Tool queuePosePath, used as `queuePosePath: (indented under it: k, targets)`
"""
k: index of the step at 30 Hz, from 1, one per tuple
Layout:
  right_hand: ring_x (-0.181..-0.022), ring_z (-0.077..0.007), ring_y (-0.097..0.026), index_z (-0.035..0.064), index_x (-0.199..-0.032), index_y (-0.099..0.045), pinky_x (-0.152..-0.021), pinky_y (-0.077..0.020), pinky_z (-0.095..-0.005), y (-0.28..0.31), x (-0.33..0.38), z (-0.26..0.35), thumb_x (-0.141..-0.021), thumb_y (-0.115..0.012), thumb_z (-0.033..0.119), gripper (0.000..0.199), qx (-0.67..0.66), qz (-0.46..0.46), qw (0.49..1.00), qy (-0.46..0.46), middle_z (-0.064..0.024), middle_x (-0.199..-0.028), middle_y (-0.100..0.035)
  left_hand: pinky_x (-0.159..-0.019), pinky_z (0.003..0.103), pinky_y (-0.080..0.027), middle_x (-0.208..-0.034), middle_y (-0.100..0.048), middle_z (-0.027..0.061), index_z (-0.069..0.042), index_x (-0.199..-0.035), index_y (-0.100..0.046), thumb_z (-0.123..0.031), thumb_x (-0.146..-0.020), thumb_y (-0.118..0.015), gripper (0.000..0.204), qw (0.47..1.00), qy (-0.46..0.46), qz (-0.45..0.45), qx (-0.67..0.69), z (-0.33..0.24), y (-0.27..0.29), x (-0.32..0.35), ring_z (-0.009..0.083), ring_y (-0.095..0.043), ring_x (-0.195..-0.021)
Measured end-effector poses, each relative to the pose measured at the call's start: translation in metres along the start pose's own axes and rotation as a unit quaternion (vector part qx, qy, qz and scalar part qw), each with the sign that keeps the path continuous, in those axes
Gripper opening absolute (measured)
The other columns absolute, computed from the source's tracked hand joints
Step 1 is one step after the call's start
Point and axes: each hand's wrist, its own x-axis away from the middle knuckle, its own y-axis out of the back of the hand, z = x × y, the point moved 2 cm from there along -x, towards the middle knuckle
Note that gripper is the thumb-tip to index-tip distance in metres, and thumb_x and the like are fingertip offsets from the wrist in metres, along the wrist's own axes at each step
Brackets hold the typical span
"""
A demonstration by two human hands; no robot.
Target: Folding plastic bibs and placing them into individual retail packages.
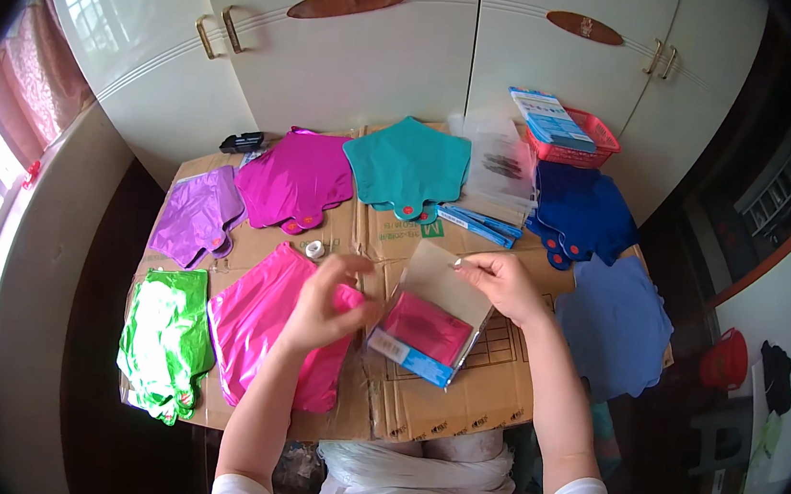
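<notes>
My right hand [499,285] pinches the top corner of a clear plastic bag [439,269]. A folded pink foil sheet [426,327] and a blue-and-white card strip [410,358] show inside the bag. Something small and pale is at those fingertips, too small to name. Left of the bag, my left hand [324,305] is raised with fingers and thumb apart, slightly blurred, holding nothing I can see. Under it lies a stack of flat pink foil balloons [257,329], partly covered by my forearm. A small white tape roll [315,249] sits just beyond that hand.
Cardboard [455,417] covers the table. Around it lie green [164,338], purple [196,216], magenta [292,178], teal [406,166], navy [584,214] and pale blue [614,323] foil stacks. Clear bags [491,161], blue card strips [480,225] and a red basket [574,155] stand at the back.
</notes>
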Motion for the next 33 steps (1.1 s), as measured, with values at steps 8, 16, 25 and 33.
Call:
queuePosePath:
  k: [8,16,25,33]
  targets:
    - [-0.076,-0.0262,-0.062,0.0054,-0.092,-0.064,-0.065,-0.049,-0.0358,-0.014,-0.001,0.001,-0.076,-0.071,0.013,0.019,0.223,-0.149,0.943,0.197,-0.0073,-0.085,-0.062,-0.075,0.035,-0.045,-0.089,-0.059,0.0022,-0.01,-0.083,-0.063,-0.022,-0.063,-0.076,0.027,0.932,-0.183,0.23,-0.213,-0.021,-0.044,0.014,0.0208,-0.057,-0.086]
    - [-0.084,-0.0262,-0.06,0.0055,-0.081,-0.064,-0.081,-0.0458,-0.04,-0.018,0.021,0.014,-0.078,-0.064,0.012,0.007,0.397,-0.051,0.896,0.19,-0.0088,-0.084,-0.064,-0.059,0.031,-0.049,-0.071,-0.053,-0.0001,-0.011,-0.075,-0.061,-0.02,-0.067,-0.071,0.016,0.906,-0.213,0.204,-0.303,-0.022,-0.058,0.023,0.0182,-0.056,-0.069]
    - [-0.108,-0.027,-0.057,0.0017,-0.099,-0.062,-0.097,-0.0418,-0.0395,-0.029,0.055,-0.003,-0.084,-0.057,0.015,0.021,0.483,-0.045,0.848,0.216,-0.0131,-0.108,-0.063,-0.058,0.03,-0.051,-0.072,-0.054,0.0,-0.012,-0.065,-0.057,-0.015,-0.069,-0.061,0.007,0.894,-0.195,0.188,-0.356,-0.033,-0.065,0.029,0.0168,-0.058,-0.071]
    - [-0.118,-0.0276,-0.049,0.0055,-0.115,-0.056,-0.1,-0.0386,-0.0389,-0.038,0.051,0.012,-0.081,-0.058,0.01,0.035,0.495,0.021,0.838,0.229,-0.013,-0.123,-0.055,-0.05,0.029,-0.05,-0.072,-0.054,-0.0004,-0.012,-0.068,-0.056,-0.014,-0.066,-0.061,0.006,0.883,-0.192,0.167,-0.394,-0.032,-0.071,0.036,0.016,-0.058,-0.068]
